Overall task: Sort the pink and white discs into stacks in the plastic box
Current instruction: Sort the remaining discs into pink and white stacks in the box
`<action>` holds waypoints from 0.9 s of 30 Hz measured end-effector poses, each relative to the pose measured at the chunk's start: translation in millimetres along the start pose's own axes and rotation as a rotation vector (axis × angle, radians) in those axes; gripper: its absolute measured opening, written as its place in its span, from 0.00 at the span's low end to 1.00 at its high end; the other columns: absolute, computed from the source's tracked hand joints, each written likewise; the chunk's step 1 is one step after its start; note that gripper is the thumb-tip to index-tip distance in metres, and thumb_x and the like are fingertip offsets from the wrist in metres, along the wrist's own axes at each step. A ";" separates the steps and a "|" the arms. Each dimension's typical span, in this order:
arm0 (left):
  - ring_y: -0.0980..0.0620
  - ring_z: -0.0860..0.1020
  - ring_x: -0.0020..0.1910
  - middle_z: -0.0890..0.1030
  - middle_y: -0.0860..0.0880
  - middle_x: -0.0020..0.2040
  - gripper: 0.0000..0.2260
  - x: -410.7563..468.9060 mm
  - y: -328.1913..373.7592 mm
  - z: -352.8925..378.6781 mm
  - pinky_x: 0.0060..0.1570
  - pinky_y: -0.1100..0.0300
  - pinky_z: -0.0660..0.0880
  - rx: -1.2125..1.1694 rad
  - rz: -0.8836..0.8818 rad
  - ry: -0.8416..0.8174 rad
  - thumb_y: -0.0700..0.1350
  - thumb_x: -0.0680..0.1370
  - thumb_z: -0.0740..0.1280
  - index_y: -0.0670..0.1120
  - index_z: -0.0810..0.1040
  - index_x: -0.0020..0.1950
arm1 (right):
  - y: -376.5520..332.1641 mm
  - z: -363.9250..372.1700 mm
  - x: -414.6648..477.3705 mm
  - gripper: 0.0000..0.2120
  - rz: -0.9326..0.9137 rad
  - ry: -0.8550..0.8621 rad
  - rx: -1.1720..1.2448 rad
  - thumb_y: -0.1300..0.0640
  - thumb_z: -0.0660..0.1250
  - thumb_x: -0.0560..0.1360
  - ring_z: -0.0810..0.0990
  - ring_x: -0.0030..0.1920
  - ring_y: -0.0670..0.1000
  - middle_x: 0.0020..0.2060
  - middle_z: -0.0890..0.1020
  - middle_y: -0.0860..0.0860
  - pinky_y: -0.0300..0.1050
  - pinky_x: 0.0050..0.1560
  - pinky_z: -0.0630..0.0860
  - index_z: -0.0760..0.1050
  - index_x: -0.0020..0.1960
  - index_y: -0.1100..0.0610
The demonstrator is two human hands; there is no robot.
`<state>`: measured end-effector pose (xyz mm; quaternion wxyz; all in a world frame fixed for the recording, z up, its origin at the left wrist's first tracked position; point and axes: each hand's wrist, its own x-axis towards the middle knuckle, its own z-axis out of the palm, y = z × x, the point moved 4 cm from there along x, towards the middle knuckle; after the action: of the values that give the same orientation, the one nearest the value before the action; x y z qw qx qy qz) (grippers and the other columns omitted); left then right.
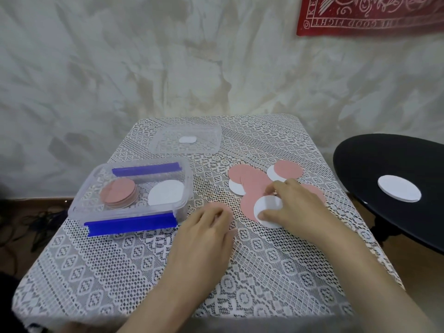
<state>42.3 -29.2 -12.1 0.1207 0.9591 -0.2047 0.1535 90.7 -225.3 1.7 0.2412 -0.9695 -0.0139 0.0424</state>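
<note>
The clear plastic box with blue clips stands at the left of the table. Inside it are a pink stack on the left and a white stack on the right. A loose pile of pink discs and white discs lies at the right. My right hand pinches a white disc at the pile's near edge. My left hand lies over a pink disc beside the box, fingers curled on it.
The clear lid lies at the table's far side with a white disc on it. A black round stool at the right carries another white disc. The lace cloth covers the table.
</note>
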 end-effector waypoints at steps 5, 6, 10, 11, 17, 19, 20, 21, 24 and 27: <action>0.54 0.74 0.52 0.75 0.56 0.61 0.09 -3.4 -0.8 -3.4 0.52 0.60 0.73 0.014 -0.033 -0.004 0.49 0.83 0.59 0.51 0.77 0.58 | 1.4 0.1 -0.4 0.15 0.003 0.027 0.005 0.44 0.72 0.75 0.77 0.53 0.53 0.56 0.72 0.46 0.49 0.51 0.72 0.73 0.58 0.45; 0.54 0.75 0.52 0.77 0.55 0.60 0.10 -2.1 0.5 -2.0 0.52 0.60 0.73 0.022 -0.029 -0.002 0.49 0.83 0.58 0.51 0.78 0.57 | 2.4 -0.6 -0.7 0.13 0.001 0.037 0.005 0.45 0.71 0.75 0.77 0.53 0.53 0.55 0.72 0.46 0.49 0.51 0.71 0.72 0.56 0.45; 0.50 0.77 0.53 0.81 0.52 0.56 0.12 7.9 6.4 5.6 0.55 0.57 0.76 0.041 -0.021 -0.010 0.48 0.83 0.59 0.48 0.81 0.57 | 8.6 -3.8 -1.2 0.05 -0.002 0.079 0.073 0.48 0.68 0.78 0.75 0.49 0.51 0.49 0.73 0.44 0.48 0.46 0.71 0.73 0.52 0.45; 0.50 0.77 0.53 0.81 0.52 0.56 0.12 10.6 7.5 6.8 0.55 0.57 0.76 0.038 -0.021 -0.010 0.48 0.82 0.59 0.48 0.81 0.57 | 10.6 -4.4 -0.6 0.04 -0.005 0.080 0.092 0.49 0.67 0.78 0.75 0.48 0.49 0.48 0.73 0.43 0.47 0.44 0.71 0.73 0.51 0.45; 0.52 0.76 0.54 0.81 0.54 0.56 0.10 24.3 8.3 11.4 0.54 0.60 0.74 0.018 -0.017 -0.010 0.48 0.81 0.63 0.49 0.82 0.57 | 23.1 -7.6 4.7 0.03 0.008 0.043 0.260 0.52 0.68 0.79 0.78 0.45 0.50 0.43 0.79 0.45 0.50 0.41 0.77 0.76 0.46 0.46; 0.53 0.77 0.53 0.81 0.54 0.56 0.10 25.4 7.1 10.7 0.54 0.59 0.74 -0.009 -0.020 -0.007 0.49 0.81 0.63 0.49 0.82 0.56 | 23.2 -7.5 7.8 0.05 0.017 0.008 0.474 0.54 0.69 0.79 0.81 0.43 0.54 0.43 0.81 0.49 0.58 0.38 0.83 0.77 0.44 0.47; 0.53 0.77 0.54 0.81 0.54 0.56 0.11 24.7 6.2 9.7 0.54 0.58 0.75 -0.029 -0.023 -0.007 0.49 0.81 0.63 0.49 0.82 0.57 | 21.4 -7.2 9.0 0.06 0.006 -0.015 0.550 0.55 0.69 0.79 0.82 0.41 0.53 0.42 0.81 0.50 0.55 0.35 0.83 0.78 0.44 0.47; 0.53 0.77 0.55 0.81 0.55 0.57 0.12 23.4 5.0 8.4 0.54 0.58 0.76 -0.055 -0.027 -0.009 0.50 0.81 0.63 0.50 0.82 0.58 | 18.5 -6.8 9.5 0.06 -0.019 -0.038 0.580 0.56 0.69 0.80 0.82 0.37 0.49 0.41 0.82 0.51 0.48 0.31 0.80 0.78 0.44 0.48; 0.54 0.77 0.56 0.81 0.56 0.58 0.13 18.1 -0.7 3.8 0.54 0.57 0.76 -0.108 -0.030 -0.007 0.49 0.80 0.64 0.51 0.82 0.62 | 4.5 -1.6 8.4 0.06 -0.120 -0.106 0.574 0.58 0.68 0.80 0.77 0.30 0.39 0.36 0.83 0.48 0.32 0.29 0.70 0.78 0.44 0.51; 0.52 0.78 0.53 0.83 0.56 0.57 0.14 11.7 -6.1 0.6 0.52 0.52 0.76 -0.113 -0.037 -0.022 0.46 0.79 0.62 0.52 0.83 0.61 | -6.2 10.9 7.2 0.07 -0.172 -0.173 0.567 0.60 0.66 0.81 0.73 0.29 0.36 0.28 0.79 0.38 0.29 0.31 0.67 0.78 0.45 0.52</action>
<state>55.2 -28.1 -9.7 0.1753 0.9561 -0.1965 0.1288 96.9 -214.4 -5.5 0.5027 -0.8516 -0.1038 0.1064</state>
